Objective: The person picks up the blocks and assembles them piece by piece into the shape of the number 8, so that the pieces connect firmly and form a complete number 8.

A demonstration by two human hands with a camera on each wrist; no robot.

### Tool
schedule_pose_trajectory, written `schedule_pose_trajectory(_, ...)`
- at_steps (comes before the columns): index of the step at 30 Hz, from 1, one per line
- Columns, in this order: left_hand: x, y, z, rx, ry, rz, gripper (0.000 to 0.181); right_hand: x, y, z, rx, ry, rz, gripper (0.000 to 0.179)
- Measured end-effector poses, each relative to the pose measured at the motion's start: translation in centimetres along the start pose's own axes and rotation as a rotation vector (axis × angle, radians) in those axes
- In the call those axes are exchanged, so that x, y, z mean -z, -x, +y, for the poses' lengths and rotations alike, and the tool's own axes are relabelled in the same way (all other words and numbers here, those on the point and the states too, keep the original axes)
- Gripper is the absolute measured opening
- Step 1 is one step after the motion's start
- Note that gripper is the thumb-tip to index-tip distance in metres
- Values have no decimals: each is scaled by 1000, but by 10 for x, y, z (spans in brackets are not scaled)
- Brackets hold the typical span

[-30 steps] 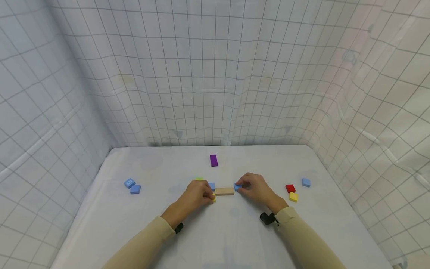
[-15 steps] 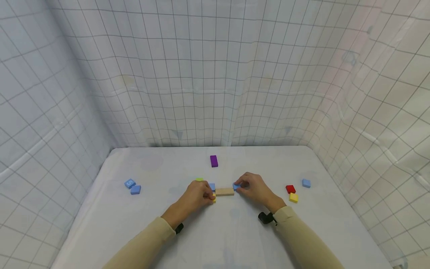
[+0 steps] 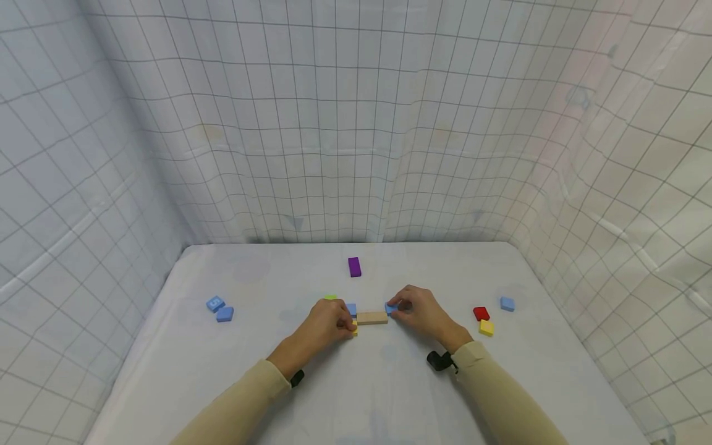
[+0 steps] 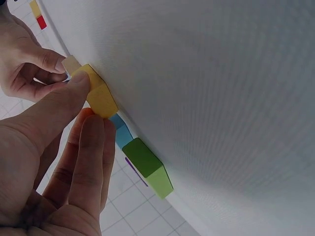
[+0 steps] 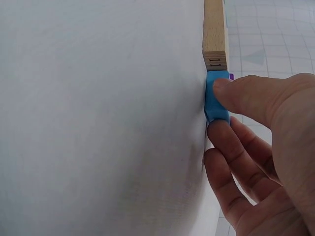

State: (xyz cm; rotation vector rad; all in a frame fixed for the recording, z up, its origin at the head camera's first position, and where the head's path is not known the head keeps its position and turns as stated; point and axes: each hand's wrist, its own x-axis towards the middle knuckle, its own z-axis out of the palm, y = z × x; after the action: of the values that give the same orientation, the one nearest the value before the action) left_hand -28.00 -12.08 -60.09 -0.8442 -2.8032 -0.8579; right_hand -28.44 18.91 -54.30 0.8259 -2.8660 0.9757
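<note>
My left hand (image 3: 322,322) pinches a yellow block (image 4: 102,98) between thumb and fingers, at the near left end of a plain wooden block (image 3: 372,318). Opposite it, my right hand (image 3: 421,310) pinches a small blue block (image 5: 212,107) with thumb and fingertips. In the right wrist view this blue block sits against the wooden block's end, which bears dark marks. Another blue block (image 3: 351,308) lies at the wooden block's left end, partly behind my left hand. A green block (image 4: 148,164) lies just beyond that hand, mostly hidden in the head view.
A purple block (image 3: 355,267) lies farther back on the white table. Two blue blocks (image 3: 225,314) are at the left, one marked 5. On the right lie a red block (image 3: 481,313), a yellow block (image 3: 486,327) and a blue block (image 3: 507,303). Gridded white curtains (image 3: 356,123) surround the table.
My right hand has shifted the blue block very slightly left and away along the wooden block's end. The left hand keeps its pinch on the yellow block, without visible movement.
</note>
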Motion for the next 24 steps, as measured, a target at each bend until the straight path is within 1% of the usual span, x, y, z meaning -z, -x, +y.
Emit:
schedule_pose_trajectory(3, 1, 0, 1, 4, 10, -8, 19, 0, 0, 0, 0, -3, 1, 17)
schedule_pose_trajectory(4, 7, 2, 8, -8, -1, -6, 17, 0, 0, 0, 1, -4, 0, 17)
schedule_pose_trajectory(10, 9, 4, 10, -2, 29, -5, 18, 1, 2, -2, 2, -5, -5, 17)
schedule_pose_trajectory(11, 5, 2, 5, 9, 51, -8, 20, 0, 1, -2, 2, -5, -6, 17)
schedule_pose_trajectory(12, 5, 3, 6, 3, 56, -4, 20, 0, 1, -1, 3, -3, -6, 18)
schedule_pose_trajectory(13, 11, 5, 12, -11, 42, -1, 18, 0, 1, -1, 3, -1, -5, 18)
schedule_pose_trajectory(14, 13, 6, 15, -18, 47, 1, 17, 0, 1, -1, 5, 0, -6, 19)
schedule_pose_trajectory(15, 18, 8, 20, -35, 30, 6, 16, -1, 1, 0, 6, 0, -5, 19)
schedule_pose_trajectory(17, 20, 8, 22, -43, 41, 15, 16, 0, 1, -1, 6, 1, -5, 21)
schedule_pose_trajectory(19, 21, 8, 24, -26, 45, 12, 16, 0, 1, -2, 2, 1, -3, 23)
schedule_pose_trajectory(22, 12, 5, 15, -2, 89, 11, 18, 1, 2, -3, -1, 5, -5, 25)
schedule_pose_trajectory(23, 12, 5, 14, -15, 86, 16, 18, 1, 2, -4, 0, 7, -6, 26)
schedule_pose_trajectory(24, 12, 5, 15, -11, 89, 17, 18, 1, 2, -4, 1, 9, -7, 27)
